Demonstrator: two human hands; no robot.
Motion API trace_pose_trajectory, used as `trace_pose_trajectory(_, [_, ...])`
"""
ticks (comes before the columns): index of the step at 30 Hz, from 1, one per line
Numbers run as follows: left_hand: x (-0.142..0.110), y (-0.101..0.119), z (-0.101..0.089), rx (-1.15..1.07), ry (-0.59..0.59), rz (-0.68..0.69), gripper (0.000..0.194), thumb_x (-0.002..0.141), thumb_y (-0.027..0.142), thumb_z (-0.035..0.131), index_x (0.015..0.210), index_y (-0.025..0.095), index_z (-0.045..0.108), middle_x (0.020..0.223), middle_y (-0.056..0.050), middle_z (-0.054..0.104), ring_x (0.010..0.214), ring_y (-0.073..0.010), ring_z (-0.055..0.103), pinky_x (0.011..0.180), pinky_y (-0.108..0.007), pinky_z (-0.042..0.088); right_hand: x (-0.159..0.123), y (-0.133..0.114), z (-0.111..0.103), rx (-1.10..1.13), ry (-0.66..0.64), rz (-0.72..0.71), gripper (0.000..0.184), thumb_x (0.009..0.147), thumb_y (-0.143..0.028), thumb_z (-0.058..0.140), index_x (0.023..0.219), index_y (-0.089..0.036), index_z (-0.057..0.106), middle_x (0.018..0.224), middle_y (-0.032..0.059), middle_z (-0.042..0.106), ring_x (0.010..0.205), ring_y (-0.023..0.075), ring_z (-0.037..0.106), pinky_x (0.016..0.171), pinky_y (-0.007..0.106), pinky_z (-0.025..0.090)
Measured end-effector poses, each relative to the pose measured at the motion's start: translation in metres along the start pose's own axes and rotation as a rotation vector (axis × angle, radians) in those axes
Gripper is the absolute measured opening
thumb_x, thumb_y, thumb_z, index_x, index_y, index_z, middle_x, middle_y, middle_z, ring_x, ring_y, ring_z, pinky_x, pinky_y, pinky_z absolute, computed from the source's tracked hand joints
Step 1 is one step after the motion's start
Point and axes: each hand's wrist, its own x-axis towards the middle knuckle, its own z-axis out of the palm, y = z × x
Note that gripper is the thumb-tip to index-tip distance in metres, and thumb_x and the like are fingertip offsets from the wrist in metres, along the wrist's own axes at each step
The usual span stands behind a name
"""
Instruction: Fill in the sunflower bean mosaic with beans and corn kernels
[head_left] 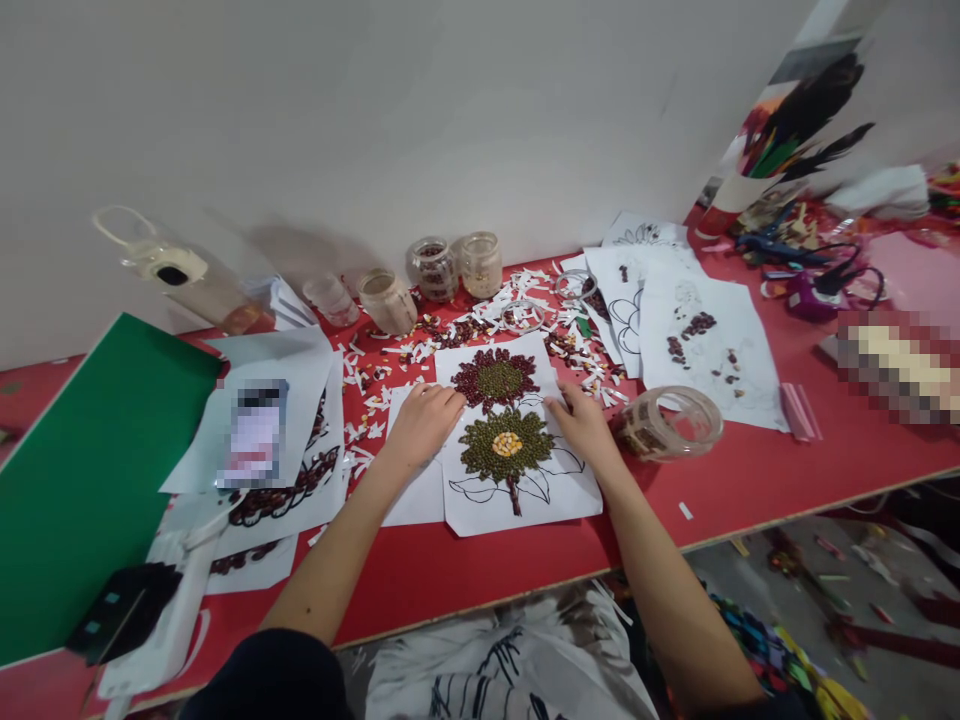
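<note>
Two seed-covered flowers (pixel 506 443) sit on the white sheet (pixel 476 512) lying at my twelve o'clock. My left hand (pixel 429 418) rests loosely unclenched at its ten o'clock edge; my right hand (pixel 581 420) touches its two o'clock edge, whether pinching it I cannot tell.

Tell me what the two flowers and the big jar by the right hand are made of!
Upper flower: probably dried beans, small, dark red and slightly glossy, round a green middle. Lower flower: likely little green beans, bumpy, with yellow, corn-like kernels in the middle. Jar: shiny and see-through, so glass or clear plastic; I can't tell which.
</note>
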Motion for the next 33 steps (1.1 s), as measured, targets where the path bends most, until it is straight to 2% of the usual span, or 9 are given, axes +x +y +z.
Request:
trace_pose_trajectory(5, [0.0007,-0.0004,-0.0013,-0.018,-0.001,0.005,0.024,0.104,0.021,0.042,0.096,0.019,0.065,0.09,-0.005,0.069,0.085,-0.0212,0.061,0.083,-0.036,0.04,-0.0003,-0.0006,-0.0001,-0.002,-0.002,0.005,0.036,0.086,-0.042,0.053,0.109,-0.019,0.068,0.099,0.0111,0.076,0.088,0.0286,0.069,0.082,0.043,0.053])
trace_pose_trajectory(11, [-0.0008,-0.0018,-0.0036,-0.027,-0.019,0.017,0.023,0.104,0.022,0.044,0.093,0.019,0.064,0.091,-0.004,0.069,0.086,-0.0209,0.061,0.083,-0.035,0.04,-0.0005,-0.0005,0.0004,-0.012,0.008,0.012,0.035,0.086,-0.041,0.053,0.11,-0.02,0.068,0.104,0.0121,0.076,0.095,0.0291,0.069,0.087,0.044,0.053])
trace_pose_trajectory(18, [-0.0014,-0.0021,-0.0037,-0.048,-0.015,0.007,0.022,0.104,0.022,0.044,0.101,0.02,0.065,0.093,-0.004,0.069,0.086,-0.0202,0.061,0.084,-0.035,0.041,0.0002,0.0001,0.0,-0.022,0.007,0.016,0.037,0.086,-0.041,0.053,0.111,-0.019,0.068,0.106,0.0125,0.075,0.097,0.0303,0.069,0.09,0.046,0.052])
trace_pose_trajectory(33, [0.0007,-0.004,-0.0085,-0.052,-0.04,0.009,0.021,0.102,0.019,0.046,0.092,0.02,0.065,0.088,-0.004,0.067,0.081,-0.0201,0.06,0.08,-0.035,0.041,-0.0009,-0.0019,-0.0013,0.002,-0.004,-0.009,0.034,0.087,-0.041,0.053,0.11,-0.02,0.068,0.103,0.0109,0.076,0.091,0.0268,0.069,0.084,0.042,0.053])
